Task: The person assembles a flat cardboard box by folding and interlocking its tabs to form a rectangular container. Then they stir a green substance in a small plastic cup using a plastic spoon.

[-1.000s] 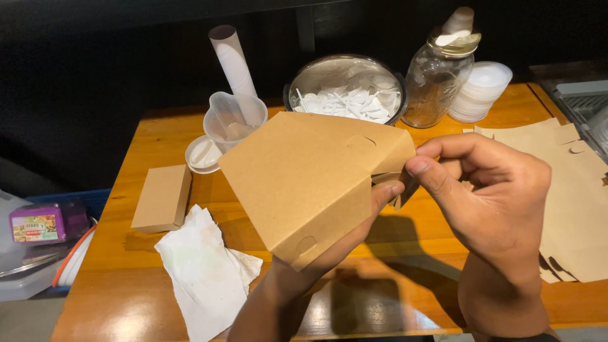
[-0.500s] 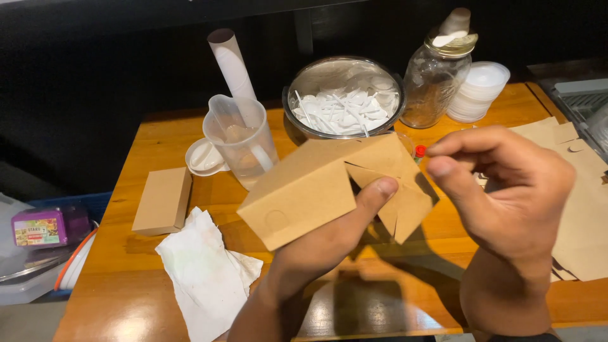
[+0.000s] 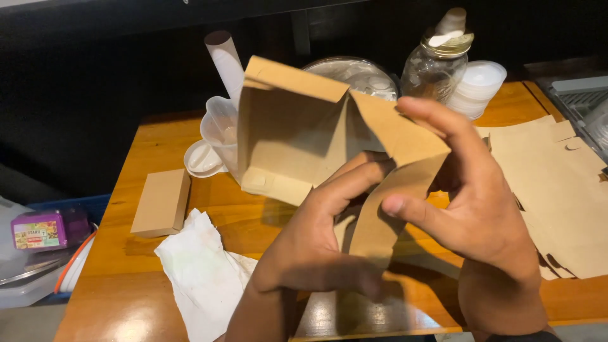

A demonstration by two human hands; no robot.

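Two hands of mine grip a half-folded brown cardboard box (image 3: 297,136) above the tabletop (image 3: 152,272): the left hand (image 3: 316,247) pinches its lower flap, the right hand (image 3: 468,202) closes on its right panel. Near left lies a crumpled white tissue (image 3: 196,272), beyond it a small closed box (image 3: 161,202). Farther off stand a plastic jug (image 3: 221,126), metal bowl (image 3: 354,66) and glass jar (image 3: 437,63).

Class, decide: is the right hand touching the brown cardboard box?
Touching. The head view shows the right hand pinching a flap of the brown cardboard box.
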